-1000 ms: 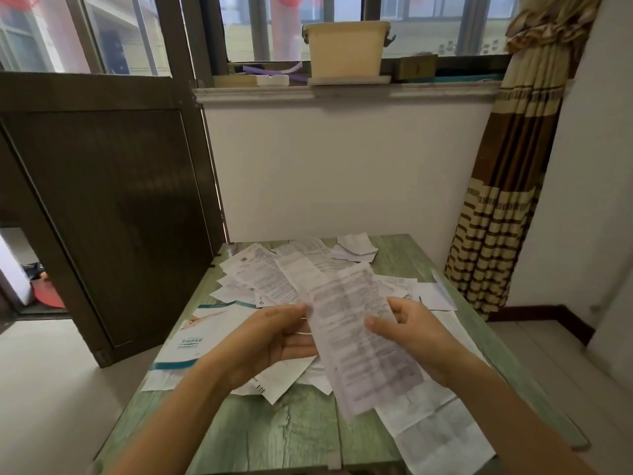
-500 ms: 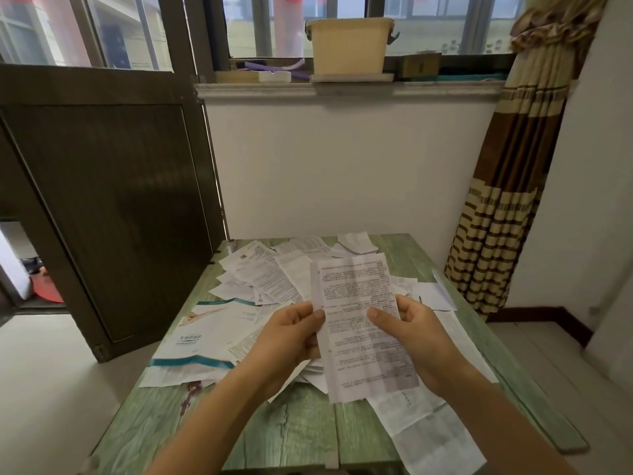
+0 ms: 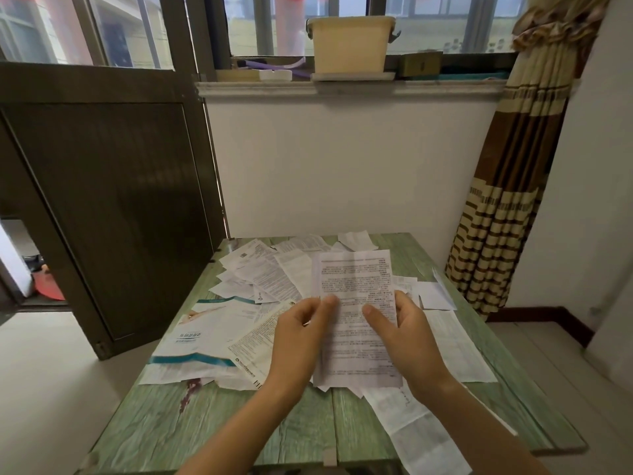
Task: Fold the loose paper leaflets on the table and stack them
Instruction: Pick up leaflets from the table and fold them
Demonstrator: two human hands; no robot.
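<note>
I hold a white printed leaflet (image 3: 354, 279) upright above the green wooden table (image 3: 219, 423). My left hand (image 3: 301, 341) pinches its left edge with thumb and fingers. My right hand (image 3: 404, 334) grips its right edge, thumb on the printed face. Under and behind it, several loose leaflets (image 3: 263, 272) lie spread and overlapping across the table. A larger brochure with teal bands (image 3: 202, 337) lies at the left. A long creased sheet (image 3: 411, 426) hangs over the table's near edge.
A dark wooden door (image 3: 113, 200) stands open at the left of the table. A white wall and a window sill with a yellow box (image 3: 349, 44) are behind. A striped curtain (image 3: 507, 207) hangs at the right. Bare tabletop shows at the near left.
The leaflet has turned from a tilt to upright and risen between both hands. My left hand has shifted closer in on its left edge.
</note>
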